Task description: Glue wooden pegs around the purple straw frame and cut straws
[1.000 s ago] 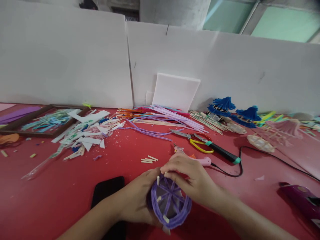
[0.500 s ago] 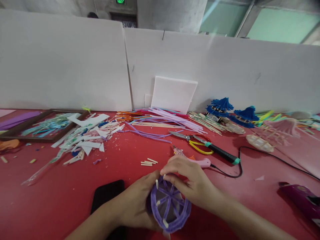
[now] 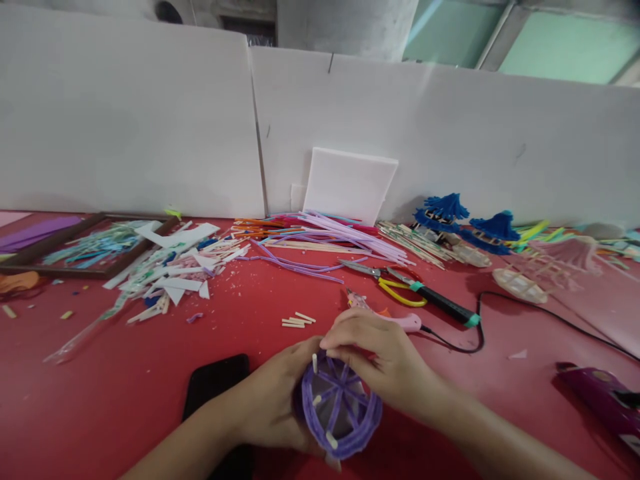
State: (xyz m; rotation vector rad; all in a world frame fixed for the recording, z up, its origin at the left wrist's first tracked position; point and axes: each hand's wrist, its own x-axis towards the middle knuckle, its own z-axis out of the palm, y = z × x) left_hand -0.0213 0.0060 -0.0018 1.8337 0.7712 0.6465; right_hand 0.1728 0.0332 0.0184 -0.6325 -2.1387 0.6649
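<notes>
My left hand (image 3: 277,393) is wrapped round the side of a round purple pipe-cleaner frame (image 3: 367,433), tilted so its spoked wheel-like face shows. Short pale wooden sticks (image 3: 331,439) stand up from its rim at several spots. At the far edge of the rim, my right hand (image 3: 375,353) has thumb and index finger pinched together; the short stick between them is mostly hidden by the fingertips. Beyond the hands lie several cut wooden sticks (image 3: 299,321). A pink glue gun (image 3: 407,323) rests just behind my right hand.
A black phone (image 3: 215,380) lies partly under my left forearm. Yellow-handled pliers (image 3: 400,293) and a black-handled cutter (image 3: 445,307) sit at right, near a black cord. Pipe cleaners (image 3: 350,240), paper scraps (image 3: 180,290) and blue umbrella-shaped models (image 3: 493,230) line the back.
The camera view has shifted slightly. Both hands keep nearly the same hold on the purple frame, and the pale stick tip at my right fingertips shows less than before.
</notes>
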